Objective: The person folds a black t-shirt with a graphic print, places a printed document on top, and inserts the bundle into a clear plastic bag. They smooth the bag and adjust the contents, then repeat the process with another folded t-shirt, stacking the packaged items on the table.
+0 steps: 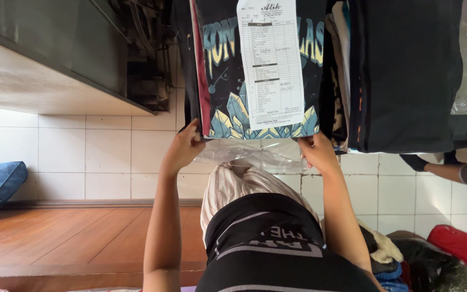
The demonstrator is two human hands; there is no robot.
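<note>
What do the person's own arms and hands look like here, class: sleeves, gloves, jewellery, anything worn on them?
Both arms are bare from the hands down as far as the picture shows, with no sleeve visible on either. The left hand and the right hand wear no gloves, and no watch, ring or bracelet can be made out. The torso between the arms shows a black top with pale lettering.

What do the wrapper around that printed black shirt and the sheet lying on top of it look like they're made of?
The wrapper looks like thin clear plastic film: glossy, crinkled, see-through where it hangs past the shirt's edge. The sheet looks like plain matte white paper, flat, with printed lines. The shirt itself seems soft knit cloth, probably cotton, though the weave is too small to tell. Both hands, left and right, grip the package's edge.
</note>
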